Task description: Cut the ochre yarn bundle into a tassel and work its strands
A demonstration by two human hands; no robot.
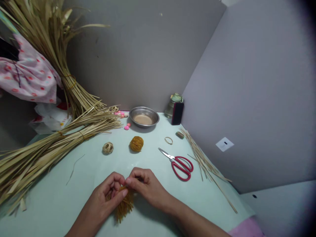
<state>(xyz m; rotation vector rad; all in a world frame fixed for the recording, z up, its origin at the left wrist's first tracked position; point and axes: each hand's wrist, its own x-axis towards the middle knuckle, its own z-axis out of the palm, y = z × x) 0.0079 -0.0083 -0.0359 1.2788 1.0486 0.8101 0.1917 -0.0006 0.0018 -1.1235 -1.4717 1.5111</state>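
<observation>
Gripping the mustard yarn bundle (125, 208) in the near middle with my left hand (105, 194), right hand (147, 185) pinched closed, its hold hidden, I could spill strands if either slackens.

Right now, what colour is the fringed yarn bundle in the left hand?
The fringed yarn bundle is golden brown, seen in the head view.

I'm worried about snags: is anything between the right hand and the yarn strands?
Nothing visible: the right hand is at the top of the strands, beside the left hand, which holds them. The scissors lie apart.
</observation>
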